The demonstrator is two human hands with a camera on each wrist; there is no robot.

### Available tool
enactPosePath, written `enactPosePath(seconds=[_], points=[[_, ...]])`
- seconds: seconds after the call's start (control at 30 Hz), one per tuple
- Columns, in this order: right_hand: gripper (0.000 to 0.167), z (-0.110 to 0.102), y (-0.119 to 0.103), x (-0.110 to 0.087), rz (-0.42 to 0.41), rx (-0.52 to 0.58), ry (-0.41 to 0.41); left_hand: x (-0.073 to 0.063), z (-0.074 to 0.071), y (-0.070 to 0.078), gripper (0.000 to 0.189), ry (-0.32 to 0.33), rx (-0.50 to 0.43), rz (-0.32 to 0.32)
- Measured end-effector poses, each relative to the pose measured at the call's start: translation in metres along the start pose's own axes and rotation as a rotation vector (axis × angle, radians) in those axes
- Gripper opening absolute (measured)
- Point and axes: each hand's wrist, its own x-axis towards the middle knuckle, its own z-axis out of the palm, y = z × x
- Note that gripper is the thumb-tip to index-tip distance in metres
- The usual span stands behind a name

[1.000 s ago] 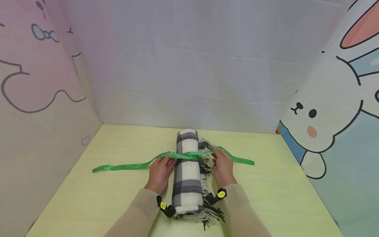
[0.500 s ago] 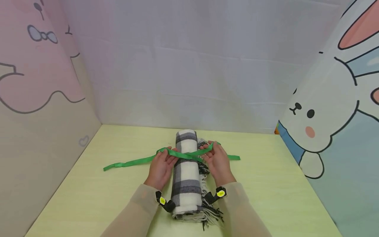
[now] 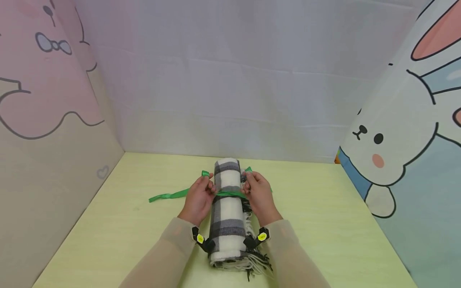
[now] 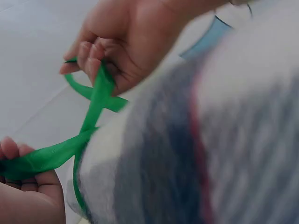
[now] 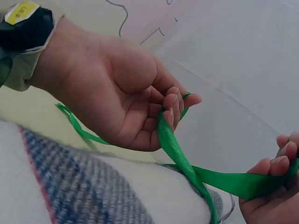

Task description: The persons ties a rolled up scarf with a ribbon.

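Note:
A rolled checked scarf (image 3: 227, 224), white and grey with fringe along its right side, lies lengthwise on the table. A green ribbon (image 3: 229, 194) runs across its middle, and its two halves cross just above the roll in both wrist views. On the left of the roll, my left hand (image 3: 197, 200) grips one half of the ribbon in curled fingers. Opposite it, my right hand (image 3: 263, 200) holds the other half between thumb and curled fingers. In the right wrist view the ribbon (image 5: 174, 144) loops around the left hand's fingers (image 5: 173, 105). The ribbon's underside pass is hidden beneath the roll.
The pale yellow table (image 3: 126, 240) extends to both sides of the roll. A white cloth backdrop (image 3: 230, 80) stands behind it, with cartoon-printed panels at left and right. One loose ribbon tail trails over the table to the left.
Both hands have drawn the ribbon halves up and curled their fingers around them. The crossing has tightened down onto the scarf, and the loose tails have slid inward.

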Motion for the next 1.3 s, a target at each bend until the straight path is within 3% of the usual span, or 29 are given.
enactPosePath(seconds=[0.2, 0.4, 0.67, 0.87, 1.13, 1.3], points=[[0.026, 0.003, -0.004, 0.001, -0.040, -0.147, -0.041, 0.002, 0.004, 0.004, 0.036, -0.016, 0.308, 0.023], [0.032, 0.008, -0.010, 0.002, -0.075, -0.242, -0.113, 0.002, 0.016, 0.009, 0.035, -0.094, 0.435, 0.069], [0.025, 0.016, -0.012, 0.002, -0.069, -0.258, -0.195, 0.001, 0.039, 0.017, 0.035, -0.158, 0.500, 0.132], [0.024, 0.016, -0.015, 0.005, -0.057, -0.252, -0.248, -0.001, 0.049, 0.021, 0.030, -0.251, 0.570, 0.177], [0.025, 0.010, -0.018, 0.009, 0.002, -0.213, -0.288, -0.002, 0.053, 0.019, 0.032, -0.271, 0.607, 0.145], [0.027, 0.011, -0.020, 0.009, 0.017, -0.229, -0.334, -0.005, 0.055, 0.013, 0.039, -0.261, 0.571, 0.110]])
